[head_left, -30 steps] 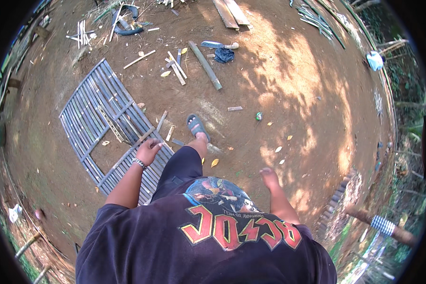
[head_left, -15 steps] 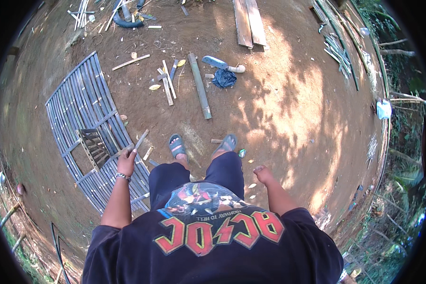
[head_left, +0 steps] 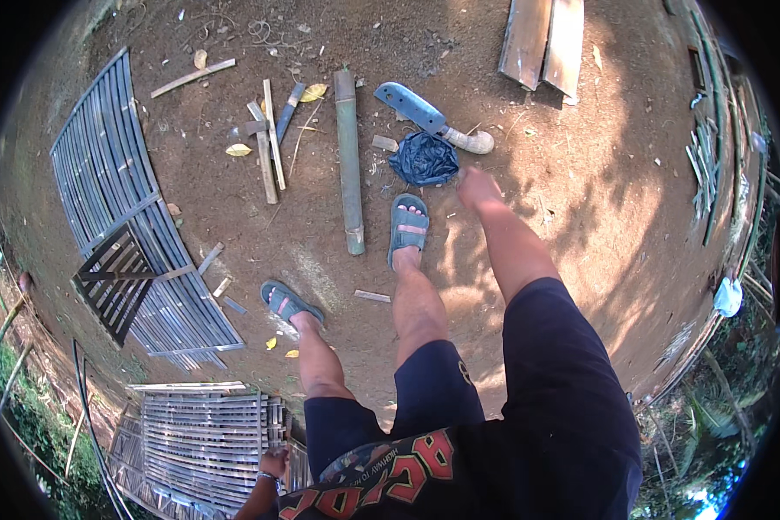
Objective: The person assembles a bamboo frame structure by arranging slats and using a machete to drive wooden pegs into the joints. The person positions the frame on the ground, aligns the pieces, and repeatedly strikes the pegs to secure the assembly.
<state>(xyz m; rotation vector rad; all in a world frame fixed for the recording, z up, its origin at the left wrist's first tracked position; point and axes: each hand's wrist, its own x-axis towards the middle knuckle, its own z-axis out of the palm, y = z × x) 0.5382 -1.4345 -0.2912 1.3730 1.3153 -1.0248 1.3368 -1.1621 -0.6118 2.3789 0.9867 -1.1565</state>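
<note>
My right hand (head_left: 479,187) reaches down and forward, beside a crumpled black plastic bag (head_left: 425,159) on the dirt ground. Its fingers point away from me and are mostly hidden behind the back of the hand. Just beyond lies a machete (head_left: 414,109) with a broad bluish blade and a pale curved handle. At the lower left, my left hand (head_left: 275,462) hangs over or by a slatted bamboo platform (head_left: 201,446); I cannot tell whether they touch. Its fingers are too small to make out. A thick green bamboo piece (head_left: 348,165) lies left of the bag.
A hatchet or hammer (head_left: 266,160) lies among wooden strips. A large bamboo slat panel (head_left: 113,165) rests at left, with a small dark slatted frame (head_left: 117,282) on it. Two boards (head_left: 542,43) lie far right of centre. Cut strips (head_left: 706,178) are piled at right.
My body has bent forward and turned, and my right foot has stepped ahead. The right hand has moved forward to beside the bag; the left hand has swung back from the slat panel.
</note>
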